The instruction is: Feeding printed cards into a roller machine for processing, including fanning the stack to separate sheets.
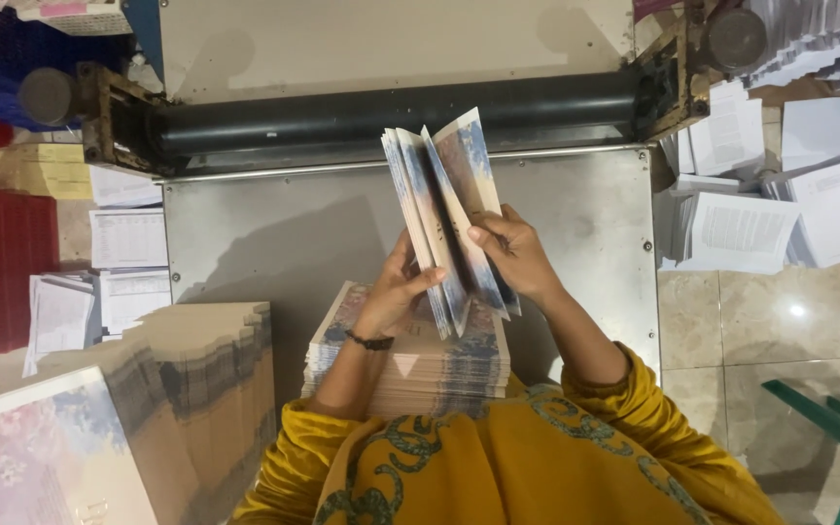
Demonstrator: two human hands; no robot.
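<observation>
Metal desk (595,224): grey steel sheet, screwed at the edges, spreads under and beyond both hands. At its far edge, beyond the grip, a black roller (342,115) runs across in a rusty frame.

Stack of covers (420,374): tall pile of printed covers, blue and pink pattern on top, sits on the desk directly below the hands, against the person's yellow garment (498,467). A second, longer staggered pile of cardboard-backed covers (196,389) stands left of the grip, near the left elbow.

Held bundle of covers (444,209): several folded sheets of the same blue-pink print, held upright and fanned open at the top, raised above the stack and over the desk.

Left hand (396,292): grip closed on the near-left edge of the bundle, thumb pressed across the sheet faces, fingers behind. Dark band on the wrist.

Right hand (517,258): grip closed on the right side of the bundle, thumb on the front sheet, fingers curled behind. Both hands touch the bundle; neither touches the stack.

Surroundings: tiled floor (760,321) right of the grip, with loose white printed sheets (780,214) in heaps well apart from the hands. More white sheets (119,272) lie left of the desk. A red crate (2,262) at far left; a green plastic piece (838,428) at lower right.
</observation>
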